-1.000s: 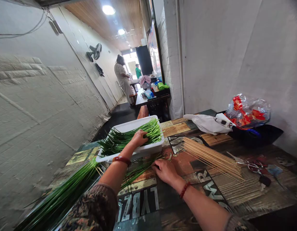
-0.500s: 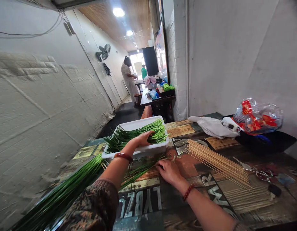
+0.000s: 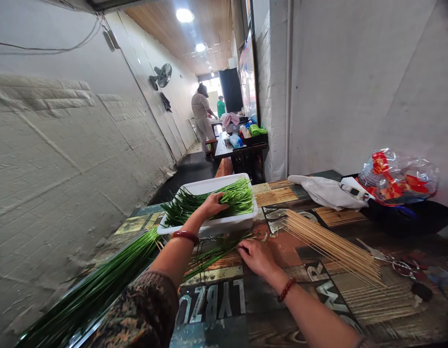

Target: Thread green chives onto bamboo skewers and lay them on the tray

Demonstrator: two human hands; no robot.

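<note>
A white plastic tray (image 3: pixel 205 228) holds cut garlic chives (image 3: pixel 240 195), dark leaves to the left, pale stems to the right. My left hand (image 3: pixel 212 206) reaches into it, its fingers closed on some of the chives. On the tabletop in front of the tray, my right hand (image 3: pixel 257 256) rests with curled fingers. Its fingertips meet the end of a few loose chives (image 3: pixel 213 257); whatever lies between them is hidden. A large bundle of long chives (image 3: pixel 100 285) lies at the left, beneath my left forearm.
Bamboo skewers (image 3: pixel 333 246) lie in a pile to the right, near scissors (image 3: pixel 376 252) and keys (image 3: pixel 422 291). Farther back are a white cap (image 3: pixel 323 192) and a clear plastic bag (image 3: pixel 398 176). A person (image 3: pixel 202 116) stands beside a distant table (image 3: pixel 224 147).
My left hand has closed its fingers on the chives in the tray. The right hand stays nearly in place. The view has shifted slightly.
</note>
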